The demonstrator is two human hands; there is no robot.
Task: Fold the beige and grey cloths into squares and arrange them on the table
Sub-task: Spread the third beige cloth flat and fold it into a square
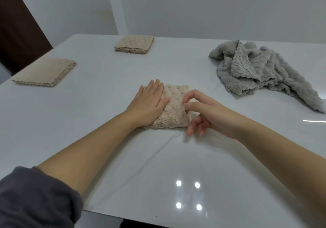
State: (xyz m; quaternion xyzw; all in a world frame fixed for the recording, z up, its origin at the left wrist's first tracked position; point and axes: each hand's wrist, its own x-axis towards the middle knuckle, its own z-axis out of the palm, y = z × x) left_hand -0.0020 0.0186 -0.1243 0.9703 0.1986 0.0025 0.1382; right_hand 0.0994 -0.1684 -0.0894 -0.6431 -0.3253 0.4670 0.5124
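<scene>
A glossy white counter (88,114) with faint grey veining fills most of the view, and four small round light reflections (187,196) show on its near part. Behind it stands a plain pale wall (211,7) with a vertical ridge, and a dark brown panel (15,26) rises at far left

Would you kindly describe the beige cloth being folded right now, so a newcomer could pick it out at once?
Start at the white table and look to its middle, nearest the person. The beige cloth lies there under the flat left hand. Unlike the two folded beige squares farther left, it is puffy and has hands on it.
</scene>
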